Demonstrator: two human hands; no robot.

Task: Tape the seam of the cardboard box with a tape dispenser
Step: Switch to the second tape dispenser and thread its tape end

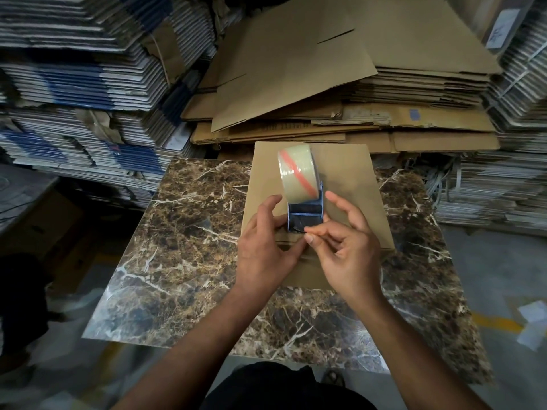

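Flat brown cardboard box (349,173) is laid on the brown marble-patterned tabletop (183,232), far edge overhanging. Blue handheld tape dispenser (305,214) with a clear tape roll marked by a red stripe (299,173) is stood on the box. Left hand (263,247) is curled against the dispenser's left side, thumb tucked under. Right hand (346,244) is half open; thumb and forefinger are pinched at the dispenser's near edge. What is pinched cannot be made out. The seam is hidden by the hands.

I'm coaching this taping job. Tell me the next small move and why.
Probably pull the tape's free end out and press it onto the cardboard box: the right hand pinches at the tape dispenser mouth, the left hand steadies it, and no tape shows laid yet.
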